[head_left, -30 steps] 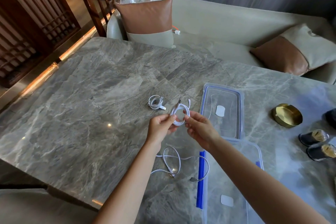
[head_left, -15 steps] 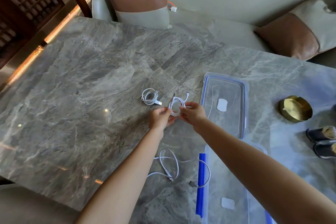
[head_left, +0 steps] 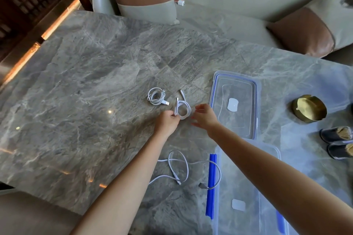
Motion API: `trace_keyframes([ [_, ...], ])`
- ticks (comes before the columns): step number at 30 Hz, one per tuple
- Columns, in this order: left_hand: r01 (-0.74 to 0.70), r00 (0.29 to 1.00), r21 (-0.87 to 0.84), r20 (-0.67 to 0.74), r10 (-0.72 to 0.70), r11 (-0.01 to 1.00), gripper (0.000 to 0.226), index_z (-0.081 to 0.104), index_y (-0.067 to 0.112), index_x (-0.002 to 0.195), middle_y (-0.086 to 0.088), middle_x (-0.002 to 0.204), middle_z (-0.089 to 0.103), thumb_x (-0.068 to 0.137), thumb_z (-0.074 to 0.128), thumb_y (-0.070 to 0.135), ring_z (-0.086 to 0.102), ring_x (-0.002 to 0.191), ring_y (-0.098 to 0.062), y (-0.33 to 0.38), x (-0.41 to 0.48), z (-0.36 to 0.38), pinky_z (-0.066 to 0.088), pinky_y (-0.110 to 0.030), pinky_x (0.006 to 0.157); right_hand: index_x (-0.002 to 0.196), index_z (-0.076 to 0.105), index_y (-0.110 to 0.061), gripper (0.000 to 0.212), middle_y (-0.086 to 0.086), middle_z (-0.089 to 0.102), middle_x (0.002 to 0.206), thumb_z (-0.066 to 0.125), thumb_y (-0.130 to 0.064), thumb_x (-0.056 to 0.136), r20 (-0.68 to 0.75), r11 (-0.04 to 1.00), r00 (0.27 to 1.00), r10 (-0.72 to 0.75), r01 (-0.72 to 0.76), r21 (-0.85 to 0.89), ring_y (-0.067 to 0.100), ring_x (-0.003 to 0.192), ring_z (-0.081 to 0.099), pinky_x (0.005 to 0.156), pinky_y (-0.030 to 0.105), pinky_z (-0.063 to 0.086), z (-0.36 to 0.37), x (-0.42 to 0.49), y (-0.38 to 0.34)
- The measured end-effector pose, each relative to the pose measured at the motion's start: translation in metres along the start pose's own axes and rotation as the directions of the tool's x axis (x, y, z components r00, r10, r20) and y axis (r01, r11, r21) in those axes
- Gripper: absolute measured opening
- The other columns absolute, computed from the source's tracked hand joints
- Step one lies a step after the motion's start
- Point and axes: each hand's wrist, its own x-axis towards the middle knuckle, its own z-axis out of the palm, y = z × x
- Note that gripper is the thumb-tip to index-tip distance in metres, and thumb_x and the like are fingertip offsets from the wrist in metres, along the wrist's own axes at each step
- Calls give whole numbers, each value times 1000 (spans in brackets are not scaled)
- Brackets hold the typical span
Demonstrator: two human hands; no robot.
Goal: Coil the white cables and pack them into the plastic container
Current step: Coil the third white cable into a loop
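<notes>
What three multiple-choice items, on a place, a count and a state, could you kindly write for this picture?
1. The loose, uncoiled white cable lies: A among sofa cushions; B on the grey marble table; C in a gold dish.
2. White cables at the table: A one; B five; C three.
3. The white cable pinched by the left hand is: A coiled; B straight; C knotted.
Key: B, it sprawls on marble; C, the held one, a second coiled white cable and the loose one; A, it forms neat loops.
</notes>
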Motion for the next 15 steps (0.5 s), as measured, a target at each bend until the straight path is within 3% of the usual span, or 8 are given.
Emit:
trace_keyframes([
  [1, -20, 1000, 39, 3, 20, 999, 29, 65, -3, 78, -29, 81, 67, 84, 56, 24, 63, 80, -43, -2, -2, -2, 44, -33, 64, 108, 52, -5, 25, 10, 54, 108, 56, -5, 84, 24, 981, 996, -91, 94, -168, 26, 94, 58, 77, 42, 56, -1, -4, 0],
  [2, -42, 999, 71, 9, 41, 997, 26, 67, 1, 84, -25, 85, 70, 83, 56, 25, 64, 85, -40, -3, -7, -5, 50, -36, 70, 106, 56, -4, 22, 11, 58, 105, 55, -10, 85, 93, 898, 978, -188, 209, -387, 26, 92, 60, 81, 43, 55, -5, -9, -1],
  [4, -93, 996, 138, 17, 91, 986, 23, 70, 12, 98, -12, 94, 73, 81, 56, 21, 67, 92, -31, -5, -20, -9, 53, -40, 83, 97, 63, -9, 18, 10, 66, 99, 54, -22, 87, 311, 569, 922, -229, 386, -726, 27, 89, 63, 80, 37, 53, -14, -23, -5],
  [6, -182, 983, 194, 39, 178, 964, 30, 67, 15, 109, -7, 104, 72, 80, 58, 16, 66, 97, -24, -4, -39, -7, 52, -38, 88, 92, 65, -18, 26, 3, 65, 98, 56, -41, 85, 397, 282, 910, -122, 415, -865, 24, 92, 62, 75, 30, 47, -27, -41, -7],
  [8, -303, 952, 272, 123, 280, 913, 31, 65, 17, 111, -4, 109, 71, 81, 60, 15, 66, 99, -21, 1, -56, 1, 52, -35, 89, 92, 66, -22, 38, -1, 64, 93, 56, -57, 80, 391, 119, 918, -62, 396, -911, 21, 91, 63, 70, 28, 42, -40, -54, -8],
  [13, -472, 852, 434, 449, 270, 767, 23, 64, 14, 101, -12, 103, 69, 81, 53, 17, 63, 99, -31, 20, -96, 21, 47, -31, 80, 83, 66, -22, 45, -3, 61, 79, 58, -65, 73, 410, 25, 903, -127, 416, -909, 17, 73, 55, 66, 28, 42, -55, -85, -17],
  [15, -496, 828, 455, 504, 245, 740, 25, 62, 11, 101, -14, 105, 68, 80, 50, 14, 61, 100, -32, 20, -103, 24, 49, -32, 83, 70, 69, -19, 52, -6, 65, 65, 56, -69, 71, 410, 15, 910, -66, 411, -911, 12, 67, 62, 62, 25, 44, -59, -95, -19],
])
